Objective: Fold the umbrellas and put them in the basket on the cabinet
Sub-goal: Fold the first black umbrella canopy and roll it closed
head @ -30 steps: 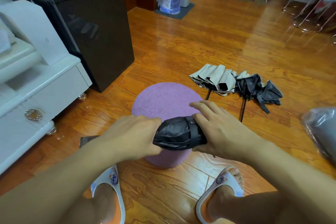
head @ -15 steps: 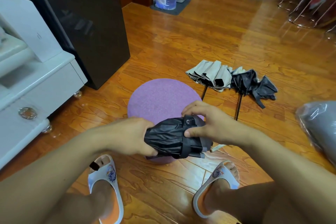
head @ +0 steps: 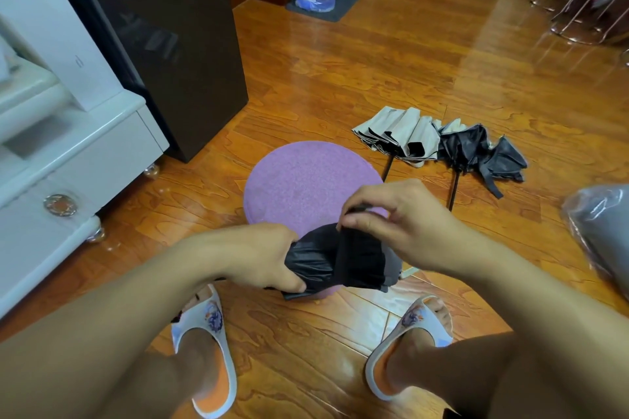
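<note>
Glossy wooden floor (head: pixel 391 71), fuzzy matt purple stool (head: pixel 306 180), black cloth umbrella (head: pixel 326 258)

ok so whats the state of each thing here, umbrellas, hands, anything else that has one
black umbrella: rolled up, held over the purple stool, strap not yet fastened
strap: pulled up across the roll
left hand: grips the roll's end
right hand: pinches the strap's tip
beige umbrella: on the floor, collapsed, loose, unrolled
second black umbrella: on the floor beside it, loose, unrolled
fridge: door shut
</note>
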`<state>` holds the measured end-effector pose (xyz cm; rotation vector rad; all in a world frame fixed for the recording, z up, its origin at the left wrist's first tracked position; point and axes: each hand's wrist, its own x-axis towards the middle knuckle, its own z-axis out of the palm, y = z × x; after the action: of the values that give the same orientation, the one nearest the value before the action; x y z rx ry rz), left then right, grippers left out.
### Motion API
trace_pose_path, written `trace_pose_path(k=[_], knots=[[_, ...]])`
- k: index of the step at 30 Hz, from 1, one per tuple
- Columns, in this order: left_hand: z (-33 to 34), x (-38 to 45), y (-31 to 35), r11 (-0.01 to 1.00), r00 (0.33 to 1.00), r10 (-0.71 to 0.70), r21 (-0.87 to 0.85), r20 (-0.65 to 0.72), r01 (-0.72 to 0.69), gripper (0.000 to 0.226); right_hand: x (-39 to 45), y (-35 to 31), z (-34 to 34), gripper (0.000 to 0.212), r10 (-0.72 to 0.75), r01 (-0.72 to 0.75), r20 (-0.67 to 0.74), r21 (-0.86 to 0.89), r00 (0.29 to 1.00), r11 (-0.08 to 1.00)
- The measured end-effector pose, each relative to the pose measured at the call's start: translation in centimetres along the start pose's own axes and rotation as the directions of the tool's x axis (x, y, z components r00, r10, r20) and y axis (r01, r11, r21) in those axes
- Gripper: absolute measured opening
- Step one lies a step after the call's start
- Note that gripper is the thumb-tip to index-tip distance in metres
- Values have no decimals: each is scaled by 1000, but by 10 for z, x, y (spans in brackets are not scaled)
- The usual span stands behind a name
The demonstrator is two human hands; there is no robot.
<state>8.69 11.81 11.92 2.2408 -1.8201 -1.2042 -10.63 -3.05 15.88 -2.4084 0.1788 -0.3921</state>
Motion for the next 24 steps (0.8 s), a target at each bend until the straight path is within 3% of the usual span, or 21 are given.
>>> trace_pose_path(k=[2,4,6,8,12,20,24], knots=[[0,-4,9,984,998,39,174,-40,-32,44,7,14,-1,11,150,-150,5,-3,989,989],[5,-11,16,905,968,180,416,-174,-93,51,12,29,-1,17,275,-272,100,-46,956,961],[10,-14,17,792,854,407,591,-324,-153,50,12,37,2,27,354,-356,208,-29,912,934],[11,-13,14,706,747,541,692,-386,-153,36,10,41,4,33,411,-430,271,12,870,903],[12,-10,14,638,700,585,765,-409,-86,42,6,41,4,32,475,-478,379,-93,794,873],[16,-10,22,583,575,640,810,-509,67,49,1,36,-9,30,434,-443,471,-98,768,891],[17,-10,27,662,578,570,743,-583,97,44,-2,36,-10,31,407,-417,415,-71,814,906]])
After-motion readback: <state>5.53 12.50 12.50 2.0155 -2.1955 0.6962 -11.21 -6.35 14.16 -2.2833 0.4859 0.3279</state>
